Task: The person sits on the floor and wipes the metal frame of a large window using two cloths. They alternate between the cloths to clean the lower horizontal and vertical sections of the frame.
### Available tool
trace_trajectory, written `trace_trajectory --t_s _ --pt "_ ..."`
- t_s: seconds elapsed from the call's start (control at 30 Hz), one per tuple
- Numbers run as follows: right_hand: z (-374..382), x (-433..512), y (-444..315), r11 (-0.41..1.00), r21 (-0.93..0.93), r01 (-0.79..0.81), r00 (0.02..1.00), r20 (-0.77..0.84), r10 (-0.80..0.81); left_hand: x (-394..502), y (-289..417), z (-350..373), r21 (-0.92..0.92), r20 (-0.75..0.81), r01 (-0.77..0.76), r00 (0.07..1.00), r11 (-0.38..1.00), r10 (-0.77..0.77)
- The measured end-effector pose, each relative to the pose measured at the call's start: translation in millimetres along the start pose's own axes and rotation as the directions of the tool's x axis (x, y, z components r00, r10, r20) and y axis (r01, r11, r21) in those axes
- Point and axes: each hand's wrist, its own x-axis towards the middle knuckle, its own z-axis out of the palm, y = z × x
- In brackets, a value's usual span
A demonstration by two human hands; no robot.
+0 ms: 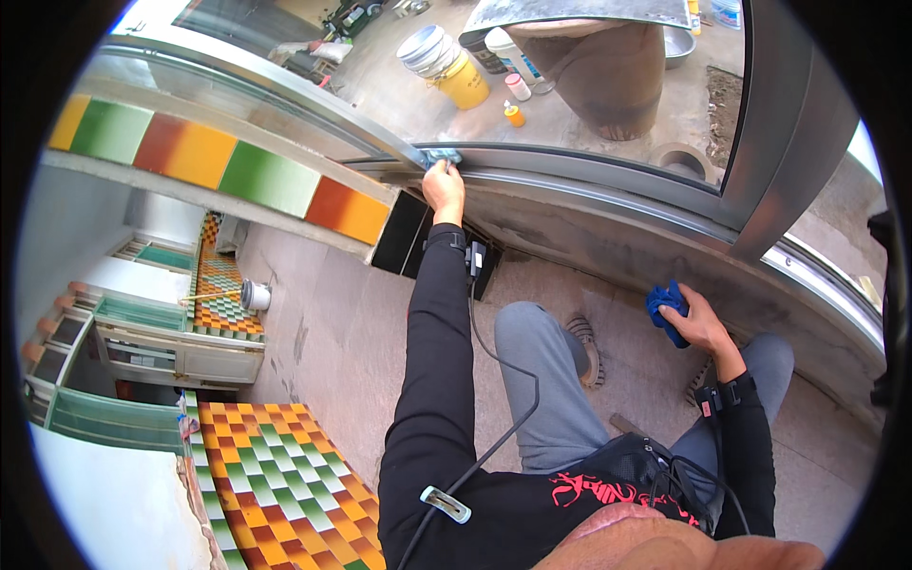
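Observation:
My left hand (444, 187) reaches forward to the corner of a metal window frame (570, 171). Its fingers are closed on a light blue cloth (443, 154), which is pressed against the lower frame and glass where two window sections meet. My right hand (697, 318) is lower, in front of the wall under the window, and grips a bunched dark blue cloth (667, 313). That cloth is away from the frame. Part of each cloth is hidden by the fingers.
A cable (527, 370) runs along my left arm. Tiled ledge (192, 157) and black tiles (394, 235) adjoin the window corner. Beyond the glass stand a large brown jar (605, 78), a yellow bucket (463, 82) and small bottles. A white bucket (254, 295) stands on the floor behind.

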Motion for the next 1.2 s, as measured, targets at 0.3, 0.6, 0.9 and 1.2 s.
trace_trajectory --t_s 0.3,0.6,0.9,1.2 --pt "0 -2 -24 0.999 -0.036 0.029 0.997 0.076 -0.027 6 16 -7 0.264 0.353 -0.063 0.935 0.962 -0.036" --pt "7 1 -20 0.99 -0.084 0.112 0.993 0.042 -0.109 -66 114 -12 -0.109 0.216 -0.348 0.906 0.931 0.364" --pt "13 7 -3 0.992 -0.111 0.051 0.999 0.005 -0.051 -129 216 -26 -0.484 0.12 -0.392 0.856 0.782 0.503" --pt "5 3 8 0.988 -0.11 0.112 0.993 -0.027 -0.115 -67 127 -48 -0.614 -0.074 0.101 0.98 0.782 -0.185"
